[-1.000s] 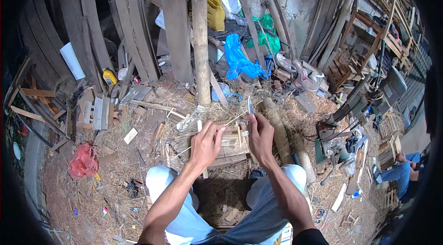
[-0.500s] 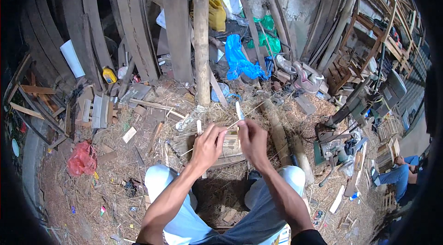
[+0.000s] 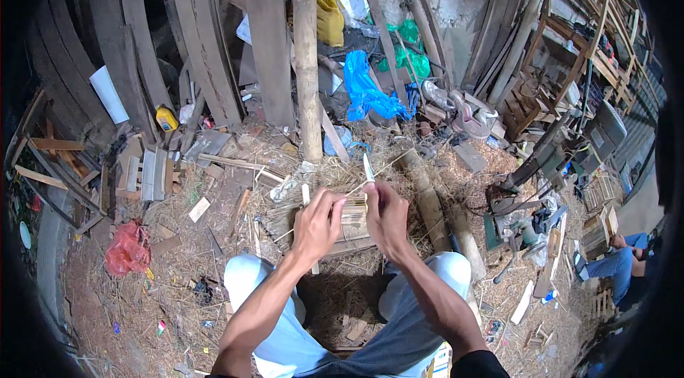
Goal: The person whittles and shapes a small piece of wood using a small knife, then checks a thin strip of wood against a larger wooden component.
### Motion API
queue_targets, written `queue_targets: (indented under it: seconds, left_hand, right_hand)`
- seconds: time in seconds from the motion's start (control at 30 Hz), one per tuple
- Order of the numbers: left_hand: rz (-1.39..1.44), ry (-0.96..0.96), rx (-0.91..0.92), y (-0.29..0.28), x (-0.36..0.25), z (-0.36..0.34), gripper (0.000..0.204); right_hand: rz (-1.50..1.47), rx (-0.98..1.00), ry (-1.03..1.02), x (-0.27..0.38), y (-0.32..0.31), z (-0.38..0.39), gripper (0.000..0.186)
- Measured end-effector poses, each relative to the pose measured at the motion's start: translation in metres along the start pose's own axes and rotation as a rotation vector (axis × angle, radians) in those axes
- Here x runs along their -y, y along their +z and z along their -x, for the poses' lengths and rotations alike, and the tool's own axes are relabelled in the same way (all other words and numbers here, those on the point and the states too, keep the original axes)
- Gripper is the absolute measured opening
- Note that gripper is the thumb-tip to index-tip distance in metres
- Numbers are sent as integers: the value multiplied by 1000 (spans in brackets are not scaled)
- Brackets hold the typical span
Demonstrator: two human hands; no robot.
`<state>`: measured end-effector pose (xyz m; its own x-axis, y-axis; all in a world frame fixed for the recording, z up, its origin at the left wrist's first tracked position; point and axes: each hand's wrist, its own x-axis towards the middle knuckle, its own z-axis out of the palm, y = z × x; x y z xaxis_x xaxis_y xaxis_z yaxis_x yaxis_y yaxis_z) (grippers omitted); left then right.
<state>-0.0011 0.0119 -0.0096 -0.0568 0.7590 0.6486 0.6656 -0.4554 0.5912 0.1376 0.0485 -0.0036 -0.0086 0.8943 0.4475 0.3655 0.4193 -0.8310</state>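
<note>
My left hand [image 3: 316, 225] is closed around a thin pale stick [image 3: 354, 190], pinching it between thumb and fingers. The stick runs slantwise, its lower end sticking out left of that hand and its far end rising past my right hand [image 3: 387, 220]. This right hand grips a knife [image 3: 368, 167] with its blade pointing up and away, against the stick where it crosses. The knife's handle is hidden in the fist. Below both hands, between my knees, stands a low wooden block [image 3: 354, 227].
An upright pole [image 3: 308, 57] stands ahead, with planks [image 3: 268, 43] leaning at the wall. A blue plastic bag [image 3: 365, 89] lies beyond the hands, a red bag [image 3: 128, 248] at left. Logs [image 3: 426, 196] lie to the right. Another person's legs [image 3: 609, 266] show at far right.
The view has shifted slightly. My right hand and the knife have tilted a little more upright against the stick; both hands keep their holds.
</note>
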Motion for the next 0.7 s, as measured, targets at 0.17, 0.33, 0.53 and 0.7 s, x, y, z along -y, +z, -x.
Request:
queue_targets:
  seconds: [0.17, 0.33, 0.53, 0.7]
  left_hand:
    - [-7, 61, -45, 2, -11, -5, 5]
    - [-2, 48, -43, 0, 0, -4, 6]
    - [10, 35, -40, -1, 6, -3, 5]
    - [-22, 56, -60, -1, 1, -5, 5]
  right_hand:
    - [-51, 38, 20, -1, -4, 2, 17]
    - [-125, 42, 124, 26, -5, 0, 17]
    - [73, 118, -65, 14, 9, 15, 18]
    - [13, 78, -74, 13, 10, 14, 16]
